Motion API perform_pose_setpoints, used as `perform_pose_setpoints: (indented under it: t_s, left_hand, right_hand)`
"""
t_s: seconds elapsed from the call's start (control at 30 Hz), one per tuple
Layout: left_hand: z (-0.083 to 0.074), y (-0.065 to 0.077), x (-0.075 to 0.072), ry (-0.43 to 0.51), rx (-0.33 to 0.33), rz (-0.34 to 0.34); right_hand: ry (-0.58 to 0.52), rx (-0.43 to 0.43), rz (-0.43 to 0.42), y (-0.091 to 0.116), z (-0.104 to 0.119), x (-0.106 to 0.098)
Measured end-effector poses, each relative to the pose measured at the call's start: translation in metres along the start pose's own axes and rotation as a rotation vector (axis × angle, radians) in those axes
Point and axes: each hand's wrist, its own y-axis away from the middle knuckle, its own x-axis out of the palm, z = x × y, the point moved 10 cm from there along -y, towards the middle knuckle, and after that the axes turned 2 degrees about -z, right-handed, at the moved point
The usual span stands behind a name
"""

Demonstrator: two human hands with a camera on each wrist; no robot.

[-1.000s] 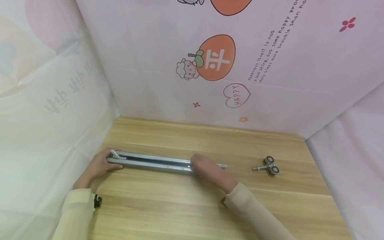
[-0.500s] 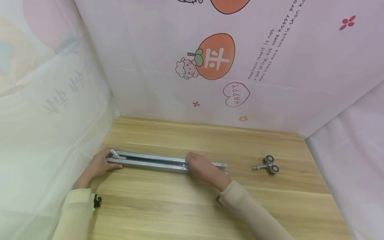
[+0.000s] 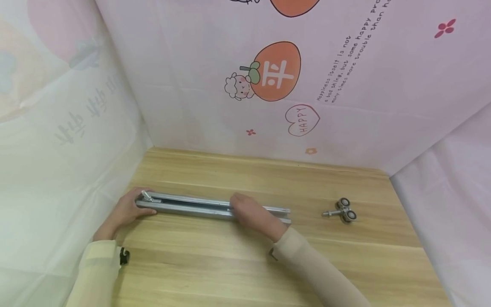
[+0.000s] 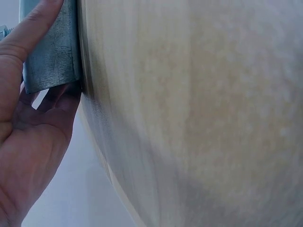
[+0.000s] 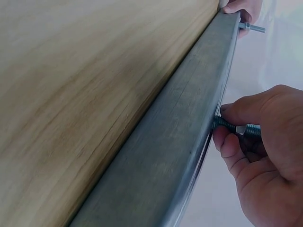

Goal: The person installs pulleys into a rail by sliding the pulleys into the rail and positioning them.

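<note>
A grey metal channel rail (image 3: pixel 192 209) lies on the wooden table with its slot facing up. My left hand (image 3: pixel 124 211) grips its left end, the thumb along the near side and other fingers behind. Beside that hand, a bolt (image 3: pixel 146 196) sticks up out of the slot. My right hand (image 3: pixel 253 215) is over the right half of the rail. In the right wrist view, its thumb and fingers pinch a threaded bolt (image 5: pixel 253 130) that stands out of the slot. Whatever that bolt is fixed to inside the rail is hidden.
A loose roller trolley (image 3: pixel 344 211) with black-rimmed wheels and a bolt lies on the table (image 3: pixel 238 273), right of the rail. Printed white cloth (image 3: pixel 199 106) hangs behind the table, with more cloth at both sides.
My right hand has slid left along the rail, and more of the rail's right end shows. The left hand, the rail and the loose trolley stay in place.
</note>
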Motion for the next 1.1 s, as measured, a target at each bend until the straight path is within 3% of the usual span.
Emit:
perform_pose_setpoints:
  t_s: [0.53, 1.1]
  left_hand:
    - [0.0, 0.0, 0.0, -0.001, -0.004, 0.0]
    - [0.002, 0.001, 0.0, 0.008, 0.006, -0.019]
  right_hand:
    - [-0.027, 0.005, 0.024, -0.013, 0.005, 0.01]
    - [0.035, -0.025, 0.006, -0.03, 0.016, 0.018]
